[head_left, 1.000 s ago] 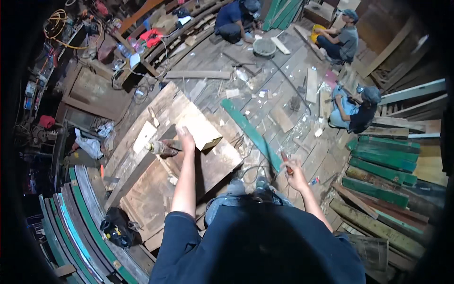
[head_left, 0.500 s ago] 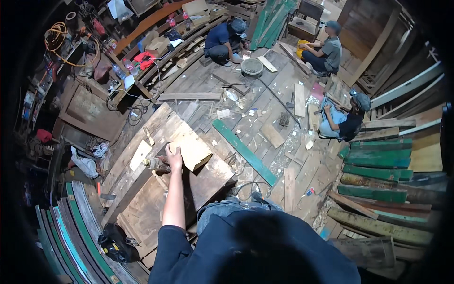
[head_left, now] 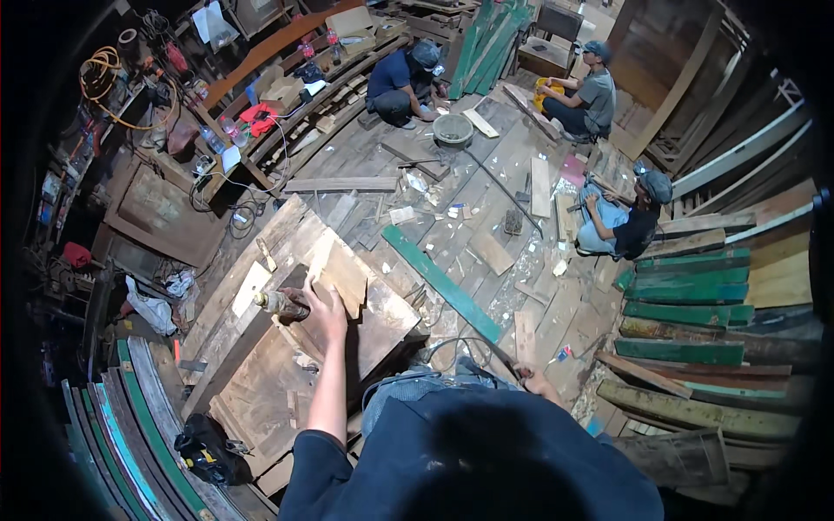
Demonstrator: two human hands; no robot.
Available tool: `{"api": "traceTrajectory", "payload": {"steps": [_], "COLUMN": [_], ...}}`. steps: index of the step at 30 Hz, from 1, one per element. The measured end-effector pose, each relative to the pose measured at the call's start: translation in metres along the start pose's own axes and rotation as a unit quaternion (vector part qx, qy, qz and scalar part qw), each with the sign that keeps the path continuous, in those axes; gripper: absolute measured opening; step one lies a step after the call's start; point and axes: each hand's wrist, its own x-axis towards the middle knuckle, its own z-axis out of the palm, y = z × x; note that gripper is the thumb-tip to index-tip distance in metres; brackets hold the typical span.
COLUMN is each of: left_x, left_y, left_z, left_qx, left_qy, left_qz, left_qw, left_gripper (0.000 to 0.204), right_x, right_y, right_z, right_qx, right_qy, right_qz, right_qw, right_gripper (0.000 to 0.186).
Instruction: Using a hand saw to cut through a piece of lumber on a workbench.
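Note:
My left hand grips the near left edge of a pale wooden block, which stands on the wooden workbench. A clear bottle lies tilted just left of that hand, its cap end pointing left. A short stick-like piece of wood and a pale flat offcut rest farther left on the bench. Low on the right, beside my body, my right hand is closed around a dark, slim thing whose kind I cannot make out.
A green board lies on the floor ahead among scraps. Three people squat or sit farther off, near a round basin. Stacked green planks line the right side; curved boards and a black bag are at lower left.
My right hand has come into view at the right of my body, holding something dark. My left hand has moved slightly right and down, and the block has turned under it.

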Motion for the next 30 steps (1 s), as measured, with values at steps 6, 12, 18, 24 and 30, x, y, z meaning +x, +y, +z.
{"api": "traceTrajectory", "payload": {"steps": [6, 12, 18, 24, 30], "left_x": [-0.016, -0.026, 0.017, 0.031, 0.022], "left_y": [0.010, 0.021, 0.029, 0.053, 0.022], "left_z": [-0.003, -0.002, 0.000, 0.000, 0.002], "left_qx": [0.010, 0.013, -0.039, -0.011, 0.024], "left_qy": [-0.019, -0.058, 0.028, 0.008, -0.022], "left_qz": [-0.004, -0.018, -0.014, -0.004, -0.029], "left_qw": [1.000, 0.998, 0.999, 1.000, 0.999], "left_gripper": [0.047, 0.047, 0.045, 0.045, 0.048], "right_x": [0.031, 0.036, -0.025, -0.074, -0.067], "right_y": [-0.055, -0.001, -0.009, -0.023, -0.025], "right_z": [-0.019, -0.038, -0.036, -0.030, -0.031], "right_qx": [-0.145, -0.159, -0.171, -0.172, -0.157], "right_qy": [0.018, -0.031, -0.020, 0.006, 0.012], "right_qz": [-0.062, 0.054, 0.103, 0.128, 0.121], "right_qw": [0.987, 0.985, 0.980, 0.977, 0.980], "right_gripper": [0.044, 0.045, 0.042, 0.041, 0.041]}}
